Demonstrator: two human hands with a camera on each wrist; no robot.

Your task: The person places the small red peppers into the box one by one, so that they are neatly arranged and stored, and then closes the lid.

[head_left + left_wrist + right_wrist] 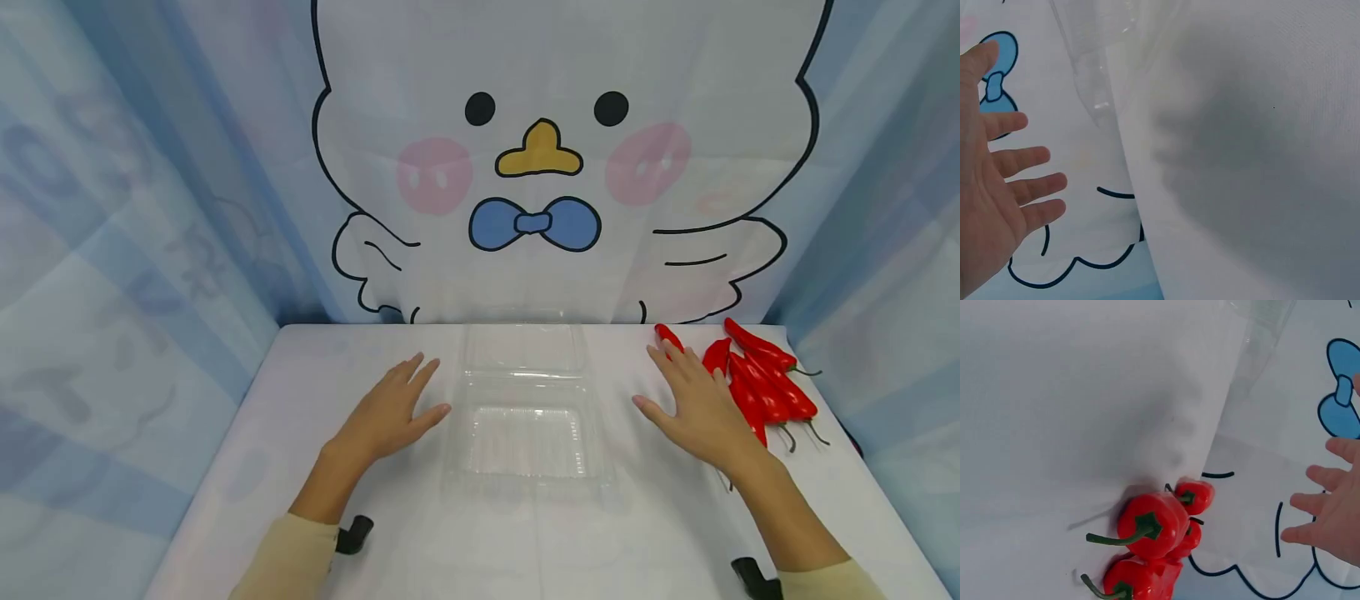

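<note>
A clear plastic clamshell box lies with its lid raised in the middle of the table, between both hands. My left hand hovers to the left of the box, fingers spread, holding nothing; its straight fingers also show in the left wrist view. On the other side, my right hand is held over the table with fingers spread and nothing in its grip. Several red chili peppers with green stems lie at the back right, partly hidden behind the right hand. In the right wrist view the red peppers sit clustered below.
The white table ends at a curtain with a cartoon bird print behind it. Curtains also hang on the left and right. Black straps sit at both wrists.
</note>
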